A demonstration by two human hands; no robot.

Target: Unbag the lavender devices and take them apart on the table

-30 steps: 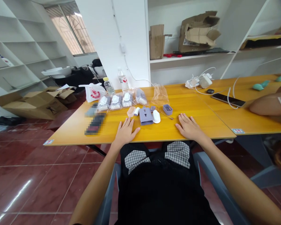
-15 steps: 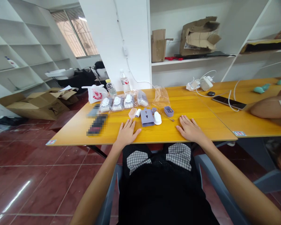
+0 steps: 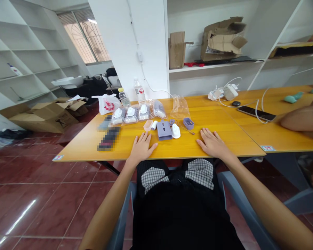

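Observation:
My left hand (image 3: pixel 141 146) lies flat on the yellow wooden table (image 3: pixel 179 147), fingers spread and holding nothing. On the other side, my right hand (image 3: pixel 210 141) also rests palm down with its fingers apart. Between them sits a purple plastic housing (image 3: pixel 164 130) with small dark cutouts. A white oval cover (image 3: pixel 176 131) touches or nearly touches its right side. Just beyond my left fingertips are a translucent peach tray (image 3: pixel 147 125) and a small white cylinder (image 3: pixel 154 125). A purple cup (image 3: pixel 188 123) with small parts inside stands nearer my right hand, beside a thin chain (image 3: pixel 190 132).
Several bagged purple-and-white units (image 3: pixel 131 114) line the back left, before two bottles (image 3: pixel 139 92) and a white plastic bag (image 3: pixel 108 103). A clear bag (image 3: pixel 179 106) lies behind. At right are a phone (image 3: pixel 257 113), chargers with cables (image 3: pixel 230 92) and another person's arm (image 3: pixel 299 116).
The camera view has shifted slightly, so the whole scene sits a little lower and further right. Both hands stay flat on the table, and the parts keep their places.

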